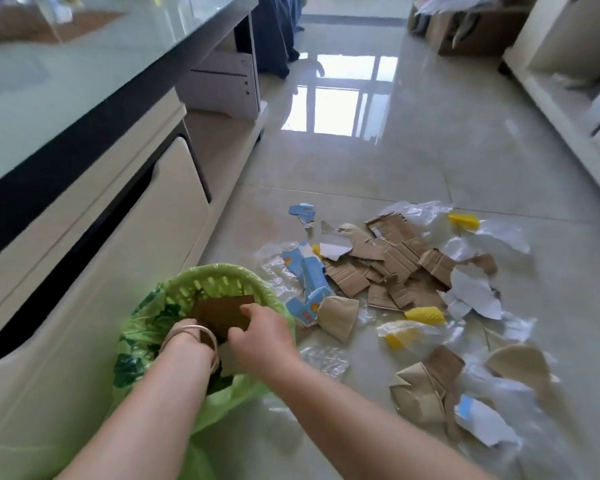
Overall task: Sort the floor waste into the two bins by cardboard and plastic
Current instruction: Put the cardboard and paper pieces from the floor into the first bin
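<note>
Flat brown cardboard piece (pixel 219 315) over green lined bin (pixel 194 278).
We judge it light, stiff; right hand (pixel 260 336) pinches its edge; left hand (pixel 191 336) grip hidden, cannot tell.

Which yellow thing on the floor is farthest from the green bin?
The yellow piece at the far right edge of the pile, beside clear plastic. The other two yellow pieces lie lower down, closer to the green bin.
</note>
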